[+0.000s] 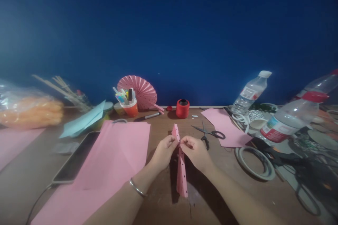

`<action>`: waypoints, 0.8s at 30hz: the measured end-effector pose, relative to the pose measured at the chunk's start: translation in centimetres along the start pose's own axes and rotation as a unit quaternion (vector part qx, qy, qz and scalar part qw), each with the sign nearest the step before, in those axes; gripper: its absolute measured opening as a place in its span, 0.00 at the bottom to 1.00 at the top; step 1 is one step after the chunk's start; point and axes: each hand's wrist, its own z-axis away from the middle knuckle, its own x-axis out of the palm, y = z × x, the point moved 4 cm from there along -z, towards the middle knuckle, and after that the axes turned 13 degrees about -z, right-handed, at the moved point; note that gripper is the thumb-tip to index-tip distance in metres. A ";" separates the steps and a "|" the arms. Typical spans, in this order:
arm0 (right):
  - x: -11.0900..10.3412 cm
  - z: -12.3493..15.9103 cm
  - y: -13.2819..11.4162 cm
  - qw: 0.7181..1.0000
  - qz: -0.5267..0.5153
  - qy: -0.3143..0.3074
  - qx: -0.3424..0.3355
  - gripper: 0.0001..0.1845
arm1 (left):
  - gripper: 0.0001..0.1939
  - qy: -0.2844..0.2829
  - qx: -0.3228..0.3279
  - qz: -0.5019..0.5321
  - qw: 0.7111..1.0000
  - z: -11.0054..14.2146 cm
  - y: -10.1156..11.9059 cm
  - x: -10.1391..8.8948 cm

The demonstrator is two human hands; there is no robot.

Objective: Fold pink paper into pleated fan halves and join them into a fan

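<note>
A strip of pink paper with black dots, folded into narrow pleats (181,179), stands lengthwise away from me over the brown table. My left hand (166,150) pinches it from the left, a little beyond its middle. From the right, my right hand (194,150) has its fingertips closed at the same spot, almost touching the left ones. Whether a thread or something else small is between the fingertips, I cannot make out. Just right of my right hand lie open scissors (208,133) with black handles. Beyond the hands stands a spool of red thread (182,109).
A finished pink dotted fan (138,91) leans on the blue wall behind a cup of pens (129,107). Pink sheets (118,154) and a phone (76,158) lie left. Rightward are a pink offcut (227,126), tape rolls (255,163) and plastic bottles (293,116).
</note>
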 end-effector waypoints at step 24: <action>0.2 0.2 0.1 0.987 0.153 -0.010 -0.046 0.08 | 0.07 0.023 -0.008 0.029 0.999 0.3 -0.1 0.1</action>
